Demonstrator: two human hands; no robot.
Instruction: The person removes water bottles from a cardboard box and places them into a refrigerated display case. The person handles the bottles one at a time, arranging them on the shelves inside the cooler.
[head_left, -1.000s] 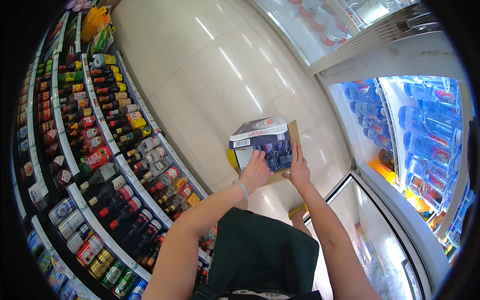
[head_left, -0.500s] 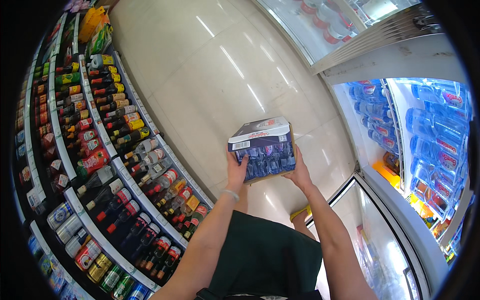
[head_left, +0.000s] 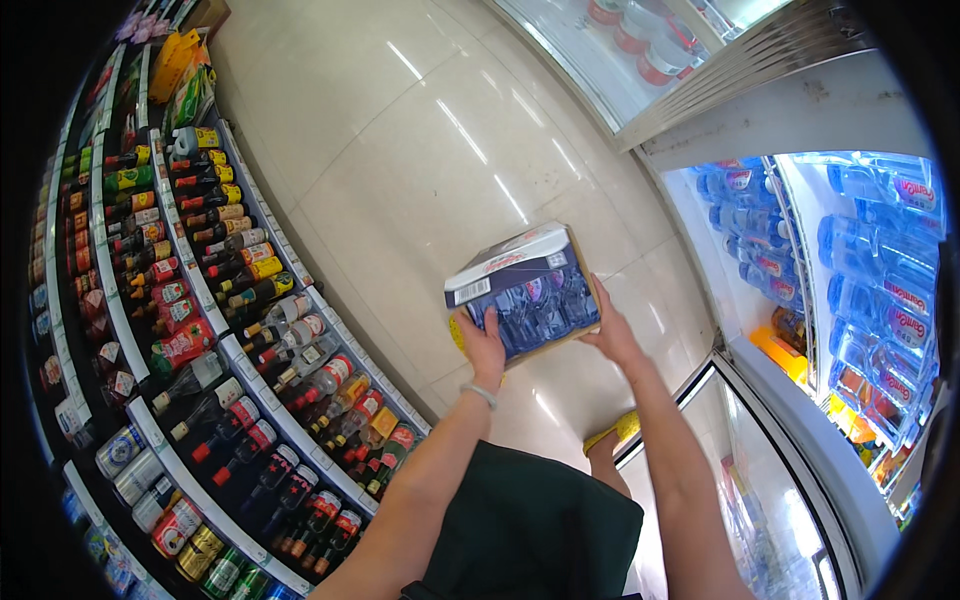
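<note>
Between my two hands is a dark blue and white cardboard carton [head_left: 530, 295], held off the floor in front of my body. Its near face shows several clear bluish bottles; I cannot tell whether they are real or printed. My left hand [head_left: 484, 345] grips the carton's left near corner, with the thumb on that face. My right hand [head_left: 612, 328] clasps the right edge, its fingers partly hidden by the carton. The carton is tilted, its right side farther up in the head view.
Shelves of bottles and cans [head_left: 250, 425] run along the left. To the right stands a lit fridge with blue-tinted bottles [head_left: 870, 260], its glass door [head_left: 745, 480] swung open beside my right arm. Pale tiles [head_left: 400, 150] cover the floor. Yellow footwear [head_left: 612, 434] shows below.
The carton has turned slightly counter-clockwise and shifted a little left, both hands staying on it. More yellow footwear shows, now also beside my left hand.
</note>
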